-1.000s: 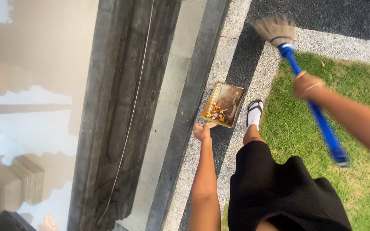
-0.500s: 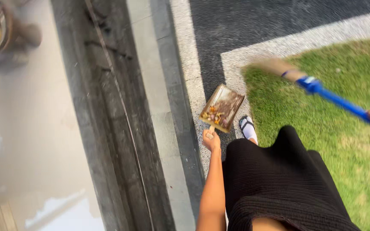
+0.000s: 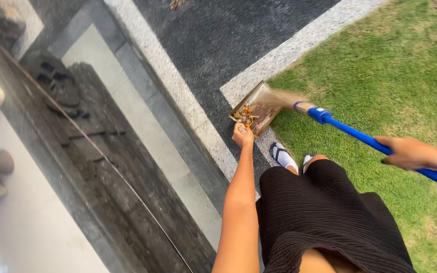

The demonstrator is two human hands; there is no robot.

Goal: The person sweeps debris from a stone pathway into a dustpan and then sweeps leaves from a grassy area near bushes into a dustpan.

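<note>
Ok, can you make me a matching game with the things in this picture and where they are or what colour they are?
Things:
1. dustpan
2. broom handle
3. grass
4. skirt

Matches:
a. black
b. held in the left hand, with leaves and petals in it
c. green, beside the path
d. blue, gripped by the right hand

Pairs: 1-b, 2-d, 3-c, 4-a
</note>
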